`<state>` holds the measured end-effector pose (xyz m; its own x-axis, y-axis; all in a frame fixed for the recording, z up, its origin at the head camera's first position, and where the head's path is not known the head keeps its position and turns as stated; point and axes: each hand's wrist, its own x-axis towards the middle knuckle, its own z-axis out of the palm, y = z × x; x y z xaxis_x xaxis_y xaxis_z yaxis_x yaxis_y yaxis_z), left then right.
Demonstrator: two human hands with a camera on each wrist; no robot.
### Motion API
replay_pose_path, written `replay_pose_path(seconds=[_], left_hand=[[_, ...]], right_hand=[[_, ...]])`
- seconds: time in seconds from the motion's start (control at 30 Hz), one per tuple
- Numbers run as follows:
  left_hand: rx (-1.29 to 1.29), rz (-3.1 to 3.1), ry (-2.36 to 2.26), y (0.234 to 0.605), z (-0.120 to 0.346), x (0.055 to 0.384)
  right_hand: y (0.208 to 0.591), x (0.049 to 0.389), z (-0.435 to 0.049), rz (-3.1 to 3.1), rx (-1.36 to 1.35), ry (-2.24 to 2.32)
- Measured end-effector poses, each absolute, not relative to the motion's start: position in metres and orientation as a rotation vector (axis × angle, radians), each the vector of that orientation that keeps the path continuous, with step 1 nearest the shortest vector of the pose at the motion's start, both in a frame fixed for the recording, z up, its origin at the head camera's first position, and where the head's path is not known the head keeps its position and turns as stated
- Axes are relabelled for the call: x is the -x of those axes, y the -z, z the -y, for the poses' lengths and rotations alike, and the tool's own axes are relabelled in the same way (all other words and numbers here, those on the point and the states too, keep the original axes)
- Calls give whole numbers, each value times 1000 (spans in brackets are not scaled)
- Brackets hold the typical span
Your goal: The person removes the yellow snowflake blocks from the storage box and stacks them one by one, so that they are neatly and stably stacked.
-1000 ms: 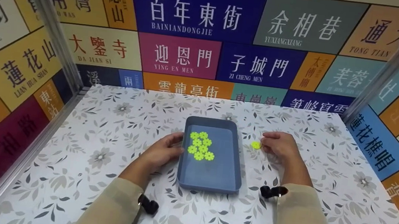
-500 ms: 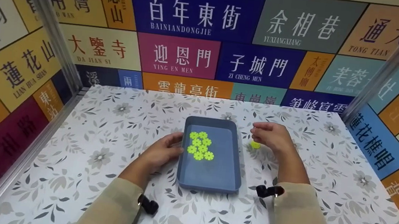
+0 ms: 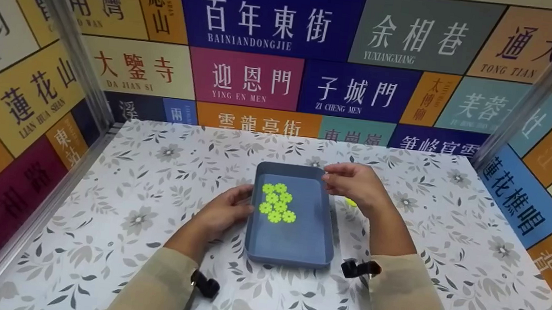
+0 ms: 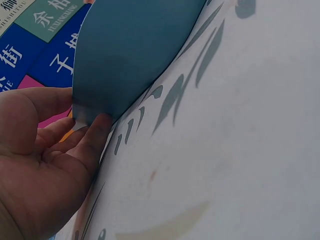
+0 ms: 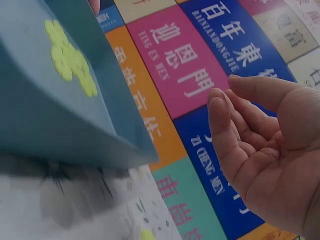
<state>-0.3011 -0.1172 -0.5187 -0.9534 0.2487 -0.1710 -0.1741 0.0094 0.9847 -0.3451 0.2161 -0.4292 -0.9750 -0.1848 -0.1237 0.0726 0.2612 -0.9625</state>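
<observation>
A grey-blue rectangular tray (image 3: 289, 245) stands on the table in the head view. Several yellow-green flower-shaped discs (image 3: 276, 204) lie clustered on its floor, left of the middle. My left hand (image 3: 220, 211) rests its fingers and thumb against the outside of the tray's left wall; the left wrist view shows them touching the wall (image 4: 125, 55). By the tray's far right corner hovers my right hand (image 3: 355, 185). Its fingers are loosely bent, and nothing shows between thumb and forefinger (image 5: 220, 112) in the right wrist view. Another yellow-green disc (image 3: 351, 202) lies on the table, partly hidden by that hand.
A white cloth with grey flowers and leaves (image 3: 140, 254) covers the table. Panels with street names (image 3: 271, 16) enclose the back and both sides. Clear corner posts (image 3: 91, 66) stand at the rear. Black wrist cameras (image 3: 360, 268) sit on both sleeves.
My right hand has moved left and slightly away from me, from beside the loose disc to the tray's far right corner. My left hand, the tray and the discs stay put.
</observation>
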Motion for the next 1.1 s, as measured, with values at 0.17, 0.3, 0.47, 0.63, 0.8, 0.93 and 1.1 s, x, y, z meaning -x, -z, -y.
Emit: replay_pose_path(seconds=[0.17, 0.3, 0.47, 0.63, 0.8, 0.93, 1.1], left_hand=[[-81, -2000, -2017, 517, 117, 300], [-112, -1992, -2029, 517, 117, 299], [-125, -1984, -2033, 517, 117, 298], [-95, -2011, -2010, 516, 118, 299], [-92, -2028, -1993, 515, 119, 299], [-100, -2025, -1992, 515, 119, 299], [-111, -2027, -1988, 515, 119, 299]], right_hand=[[425, 345, -196, -2261, 197, 1790], [424, 353, -181, -2246, 193, 1741], [426, 366, -168, -2225, 179, 1673], [432, 380, -154, -2220, 162, 1588], [439, 392, -139, -2239, 157, 1473], [449, 399, -131, -2296, 137, 1403], [466, 405, -125, -2417, 132, 1391]])
